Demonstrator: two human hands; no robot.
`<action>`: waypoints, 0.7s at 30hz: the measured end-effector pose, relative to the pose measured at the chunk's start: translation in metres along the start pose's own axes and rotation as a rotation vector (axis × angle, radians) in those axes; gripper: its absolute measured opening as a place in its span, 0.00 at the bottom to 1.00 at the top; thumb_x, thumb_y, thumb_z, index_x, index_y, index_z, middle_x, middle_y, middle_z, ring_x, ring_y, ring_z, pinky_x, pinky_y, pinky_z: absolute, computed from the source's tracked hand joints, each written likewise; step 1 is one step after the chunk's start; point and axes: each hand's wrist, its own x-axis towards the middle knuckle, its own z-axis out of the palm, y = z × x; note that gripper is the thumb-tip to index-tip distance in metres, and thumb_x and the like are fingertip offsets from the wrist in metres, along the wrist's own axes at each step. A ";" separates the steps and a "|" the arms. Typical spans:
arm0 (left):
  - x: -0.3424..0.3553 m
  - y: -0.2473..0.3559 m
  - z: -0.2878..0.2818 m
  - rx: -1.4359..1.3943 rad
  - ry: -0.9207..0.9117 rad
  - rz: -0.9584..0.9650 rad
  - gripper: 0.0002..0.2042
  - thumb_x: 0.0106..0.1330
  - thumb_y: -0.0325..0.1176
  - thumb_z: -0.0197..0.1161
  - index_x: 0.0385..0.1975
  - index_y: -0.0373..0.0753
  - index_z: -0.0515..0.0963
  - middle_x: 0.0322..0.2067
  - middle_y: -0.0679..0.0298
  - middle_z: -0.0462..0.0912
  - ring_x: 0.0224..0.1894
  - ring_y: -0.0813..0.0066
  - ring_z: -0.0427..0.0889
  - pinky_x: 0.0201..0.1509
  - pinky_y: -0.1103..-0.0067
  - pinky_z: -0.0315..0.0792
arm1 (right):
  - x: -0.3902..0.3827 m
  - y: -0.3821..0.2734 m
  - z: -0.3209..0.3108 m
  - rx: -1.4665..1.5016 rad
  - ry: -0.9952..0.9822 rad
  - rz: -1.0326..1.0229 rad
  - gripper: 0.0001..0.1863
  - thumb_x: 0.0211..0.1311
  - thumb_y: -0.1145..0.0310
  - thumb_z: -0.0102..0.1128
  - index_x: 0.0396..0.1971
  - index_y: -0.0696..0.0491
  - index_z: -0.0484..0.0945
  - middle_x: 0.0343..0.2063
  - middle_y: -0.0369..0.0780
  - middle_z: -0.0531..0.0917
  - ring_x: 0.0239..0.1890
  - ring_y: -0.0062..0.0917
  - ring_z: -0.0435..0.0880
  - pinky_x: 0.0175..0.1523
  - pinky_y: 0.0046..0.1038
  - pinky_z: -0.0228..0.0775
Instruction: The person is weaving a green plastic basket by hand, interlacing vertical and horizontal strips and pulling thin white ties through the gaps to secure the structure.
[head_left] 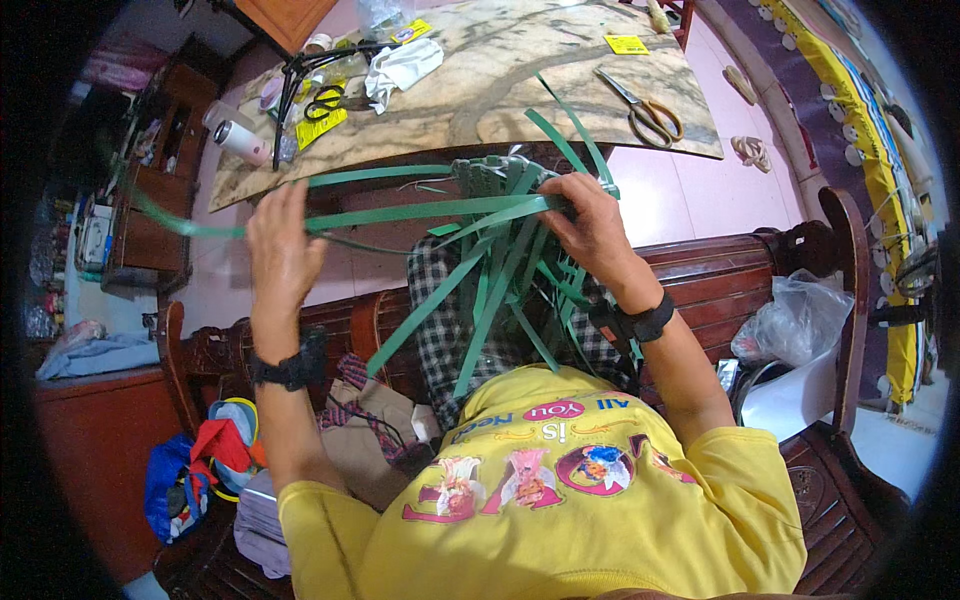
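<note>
Partly woven green basketwork (490, 180) is sitting above the lap, below the marbled stone-look table (470, 110).
The left hand (285, 245) is pressing its fingers together around a long, flat green plastic-looking strip (420, 214); the right hand (590, 225) is pinching that strip beside the weave, thumb against fingers. A compact section is showing interlaced, apparently done; many loose green strips (420, 312) are hanging unworked, so much weaving seems to be remaining.

Spreads out as a marbled desk (485, 95); bears brown-handled scissors (641, 107) by the near right corner, a yellow card (626, 45) behind, plus toward the left edge a white cloth (408, 68), black-handled scissors (343, 103), a white tumbler (243, 143).
</note>
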 end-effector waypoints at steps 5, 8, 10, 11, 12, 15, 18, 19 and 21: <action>0.033 0.092 -0.030 -0.314 -0.040 0.462 0.40 0.46 0.33 0.77 0.63 0.38 0.65 0.61 0.50 0.67 0.66 0.52 0.63 0.70 0.59 0.54 | 0.001 -0.008 0.009 -0.027 0.011 -0.001 0.15 0.48 0.79 0.67 0.38 0.55 0.76 0.35 0.44 0.79 0.41 0.43 0.77 0.44 0.38 0.71; 0.048 0.136 -0.030 -0.409 -0.087 0.643 0.39 0.48 0.36 0.74 0.63 0.38 0.65 0.62 0.51 0.67 0.67 0.53 0.62 0.70 0.60 0.53 | 0.004 -0.005 0.005 -0.045 0.009 -0.019 0.15 0.48 0.78 0.67 0.38 0.55 0.76 0.34 0.45 0.78 0.41 0.44 0.77 0.44 0.38 0.71; 0.056 0.153 -0.021 -0.453 -0.119 0.692 0.39 0.48 0.36 0.73 0.63 0.38 0.65 0.62 0.51 0.67 0.67 0.54 0.62 0.70 0.60 0.53 | 0.006 -0.009 0.006 -0.042 -0.009 -0.018 0.15 0.49 0.78 0.66 0.38 0.55 0.76 0.34 0.45 0.78 0.41 0.44 0.76 0.44 0.39 0.70; 0.058 0.161 -0.016 -0.471 -0.123 0.711 0.38 0.47 0.32 0.70 0.63 0.37 0.64 0.62 0.51 0.68 0.66 0.53 0.63 0.70 0.62 0.55 | 0.007 -0.011 0.007 -0.040 -0.026 -0.012 0.14 0.49 0.78 0.66 0.38 0.55 0.76 0.34 0.46 0.78 0.41 0.45 0.76 0.44 0.39 0.70; 0.062 0.167 -0.011 -0.487 -0.126 0.729 0.38 0.46 0.28 0.67 0.63 0.36 0.64 0.62 0.50 0.68 0.65 0.53 0.65 0.70 0.64 0.58 | 0.010 -0.012 0.008 -0.061 -0.045 -0.038 0.14 0.51 0.77 0.65 0.38 0.55 0.75 0.33 0.46 0.77 0.40 0.45 0.76 0.44 0.40 0.70; 0.071 0.171 0.007 -0.614 -0.256 0.691 0.36 0.45 0.26 0.66 0.61 0.36 0.66 0.60 0.50 0.69 0.62 0.52 0.68 0.67 0.65 0.61 | 0.012 -0.012 0.014 -0.115 -0.060 -0.015 0.14 0.50 0.78 0.67 0.39 0.55 0.77 0.36 0.45 0.80 0.41 0.43 0.78 0.44 0.36 0.72; 0.070 0.166 0.020 -0.685 -0.229 0.668 0.34 0.44 0.24 0.64 0.59 0.34 0.67 0.57 0.51 0.71 0.60 0.52 0.70 0.65 0.67 0.66 | 0.012 -0.015 0.014 -0.068 -0.056 -0.031 0.14 0.51 0.78 0.65 0.39 0.56 0.77 0.34 0.45 0.79 0.39 0.44 0.77 0.43 0.38 0.71; 0.069 0.166 0.023 -0.752 -0.198 0.668 0.34 0.44 0.22 0.63 0.59 0.34 0.67 0.56 0.51 0.72 0.60 0.52 0.71 0.64 0.68 0.67 | 0.014 -0.016 0.012 -0.034 -0.062 -0.022 0.13 0.52 0.78 0.64 0.39 0.56 0.76 0.33 0.46 0.78 0.39 0.45 0.76 0.42 0.39 0.71; 0.066 0.169 0.027 -0.721 -0.138 0.650 0.32 0.44 0.20 0.62 0.57 0.34 0.68 0.54 0.51 0.73 0.58 0.52 0.72 0.62 0.68 0.69 | 0.013 -0.016 0.009 -0.023 -0.070 -0.043 0.13 0.52 0.78 0.63 0.39 0.56 0.77 0.33 0.46 0.78 0.39 0.44 0.77 0.42 0.38 0.71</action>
